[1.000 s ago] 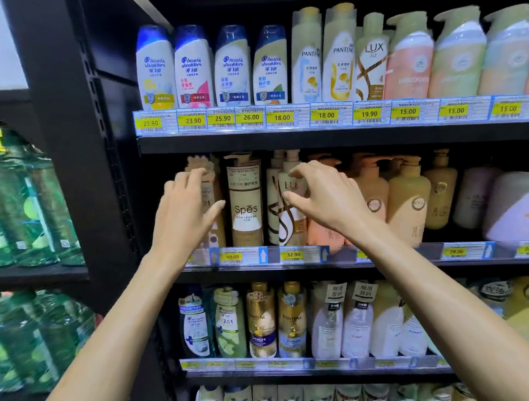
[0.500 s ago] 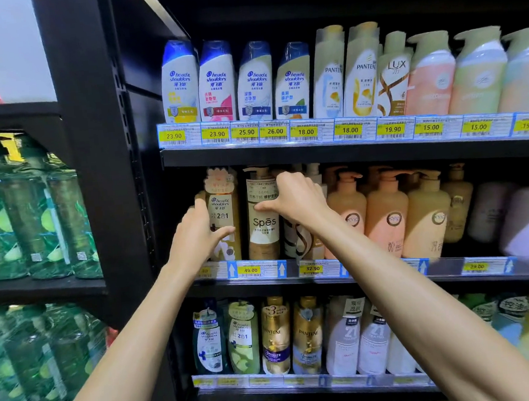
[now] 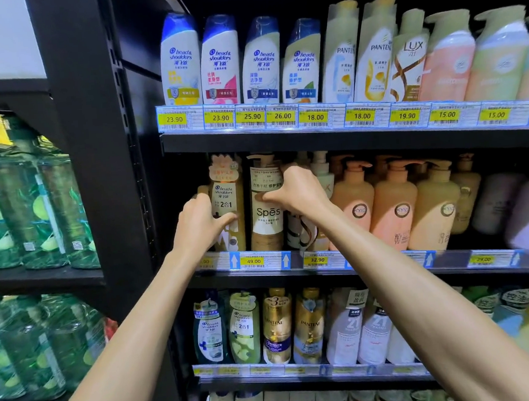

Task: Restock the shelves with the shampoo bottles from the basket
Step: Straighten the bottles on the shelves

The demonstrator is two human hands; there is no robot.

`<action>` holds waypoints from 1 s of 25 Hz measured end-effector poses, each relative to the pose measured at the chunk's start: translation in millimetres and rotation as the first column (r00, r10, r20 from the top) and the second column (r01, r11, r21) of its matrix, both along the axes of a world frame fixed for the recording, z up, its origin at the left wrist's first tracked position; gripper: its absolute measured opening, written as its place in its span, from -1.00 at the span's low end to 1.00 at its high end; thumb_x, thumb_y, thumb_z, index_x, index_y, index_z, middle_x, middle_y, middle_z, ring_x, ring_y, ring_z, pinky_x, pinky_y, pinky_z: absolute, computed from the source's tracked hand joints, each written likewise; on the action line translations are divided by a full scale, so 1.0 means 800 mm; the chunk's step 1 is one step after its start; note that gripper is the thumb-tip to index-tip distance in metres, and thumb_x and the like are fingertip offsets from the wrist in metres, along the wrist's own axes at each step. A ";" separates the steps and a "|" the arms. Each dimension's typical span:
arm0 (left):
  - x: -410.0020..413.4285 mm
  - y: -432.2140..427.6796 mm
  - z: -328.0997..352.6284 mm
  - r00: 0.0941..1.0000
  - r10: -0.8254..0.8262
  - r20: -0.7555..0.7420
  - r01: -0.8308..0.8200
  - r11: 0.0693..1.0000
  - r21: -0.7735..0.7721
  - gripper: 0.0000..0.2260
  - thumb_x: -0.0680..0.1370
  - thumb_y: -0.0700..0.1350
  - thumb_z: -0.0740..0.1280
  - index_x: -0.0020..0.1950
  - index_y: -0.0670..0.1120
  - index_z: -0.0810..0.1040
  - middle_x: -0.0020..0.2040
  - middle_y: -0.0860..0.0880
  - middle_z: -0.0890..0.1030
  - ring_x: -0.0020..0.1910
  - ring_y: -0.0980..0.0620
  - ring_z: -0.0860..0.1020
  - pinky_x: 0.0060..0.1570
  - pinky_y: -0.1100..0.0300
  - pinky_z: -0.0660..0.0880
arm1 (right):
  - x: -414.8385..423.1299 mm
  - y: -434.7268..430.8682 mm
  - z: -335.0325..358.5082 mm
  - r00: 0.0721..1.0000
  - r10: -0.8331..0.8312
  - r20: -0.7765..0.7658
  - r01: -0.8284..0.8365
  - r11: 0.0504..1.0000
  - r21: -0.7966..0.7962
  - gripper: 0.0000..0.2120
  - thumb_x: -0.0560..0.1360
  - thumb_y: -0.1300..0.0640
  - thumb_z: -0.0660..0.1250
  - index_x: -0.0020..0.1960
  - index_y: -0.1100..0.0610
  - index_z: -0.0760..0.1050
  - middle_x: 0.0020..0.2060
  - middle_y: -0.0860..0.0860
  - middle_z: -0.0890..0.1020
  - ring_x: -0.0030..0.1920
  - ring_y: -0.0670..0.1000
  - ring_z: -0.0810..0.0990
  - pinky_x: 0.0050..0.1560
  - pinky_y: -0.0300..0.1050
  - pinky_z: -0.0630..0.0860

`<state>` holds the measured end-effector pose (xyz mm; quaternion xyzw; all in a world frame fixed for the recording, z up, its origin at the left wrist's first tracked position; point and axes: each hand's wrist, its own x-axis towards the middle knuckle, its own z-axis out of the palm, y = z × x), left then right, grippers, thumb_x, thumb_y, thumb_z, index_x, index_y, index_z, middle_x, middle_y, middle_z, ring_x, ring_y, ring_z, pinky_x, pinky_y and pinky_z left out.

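Note:
Both my arms reach to the second shelf of a black rack. My left hand grips a gold Head & Shoulders 2-in-1 bottle at the shelf's left end, thumb across its front. My right hand holds the white-and-gold Spes pump bottle beside it, thumb on its label, fingers curled round its right side. Both bottles stand upright on the shelf. A Lux pump bottle is partly hidden behind my right hand. The basket is out of view.
Peach and tan pump bottles fill the shelf to the right. White Head & Shoulders bottles, Pantene and Lux stand on the shelf above. More bottles line the two lower shelves. Green bottles fill the rack at left.
My right hand moved left from the Lux bottle onto the Spes bottle. My left hand closed round the gold 2-in-1 bottle. The view shifted slightly left and closer.

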<state>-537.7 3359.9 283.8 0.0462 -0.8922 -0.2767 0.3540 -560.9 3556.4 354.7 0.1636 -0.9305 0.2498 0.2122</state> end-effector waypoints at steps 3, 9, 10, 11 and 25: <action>0.003 0.003 0.003 1.000 0.000 -0.005 0.000 1.000 0.010 -0.56 0.42 0.15 0.55 -0.10 -0.06 0.36 -0.26 0.17 0.35 -0.33 0.24 0.35 -0.45 0.32 0.23 | 0.002 0.003 0.004 1.000 0.009 0.006 -0.009 0.999 -0.042 -0.54 0.34 -0.12 0.57 -0.34 0.11 0.36 -0.41 -0.05 0.47 -0.32 0.01 0.50 -0.48 -0.16 0.27; 0.016 0.022 0.004 0.998 0.001 -0.057 -0.005 0.998 -0.068 -0.49 0.41 0.24 0.51 -0.08 -0.07 0.31 -0.20 0.06 0.43 -0.28 0.07 0.41 -0.43 0.27 0.22 | 0.005 0.020 0.011 1.000 0.014 -0.017 -0.014 1.000 0.003 -0.53 0.27 -0.16 0.60 -0.31 0.15 0.42 -0.31 0.02 0.60 -0.26 0.04 0.59 -0.40 -0.12 0.41; 0.017 0.026 0.003 0.998 0.009 -0.065 -0.014 0.996 -0.083 -0.48 0.41 0.26 0.50 -0.06 -0.07 0.32 -0.15 0.01 0.47 -0.23 0.03 0.44 -0.41 0.24 0.25 | 0.005 0.022 0.010 0.999 0.017 -0.029 -0.016 1.000 0.007 -0.53 0.27 -0.16 0.60 -0.30 0.15 0.44 -0.31 0.02 0.60 -0.26 0.03 0.59 -0.41 -0.13 0.40; 0.017 0.028 0.002 0.998 0.021 -0.067 -0.027 0.995 -0.094 -0.48 0.41 0.27 0.50 -0.04 -0.08 0.32 -0.11 -0.03 0.50 -0.19 0.00 0.46 -0.37 0.20 0.30 | 0.006 0.022 0.008 0.999 0.018 -0.041 -0.018 1.000 0.010 -0.53 0.27 -0.16 0.60 -0.28 0.16 0.46 -0.31 0.02 0.61 -0.25 0.04 0.60 -0.39 -0.12 0.43; 0.014 0.037 -0.004 0.997 0.059 -0.059 -0.063 0.996 -0.068 -0.45 0.42 0.25 0.50 0.09 -0.11 0.38 0.02 -0.05 0.52 -0.09 0.01 0.49 -0.32 0.27 0.29 | 0.006 0.027 -0.010 0.985 0.089 -0.149 -0.091 0.996 -0.004 -0.49 0.31 -0.23 0.55 -0.29 0.16 0.40 -0.29 0.05 0.58 -0.20 0.16 0.60 -0.27 -0.01 0.52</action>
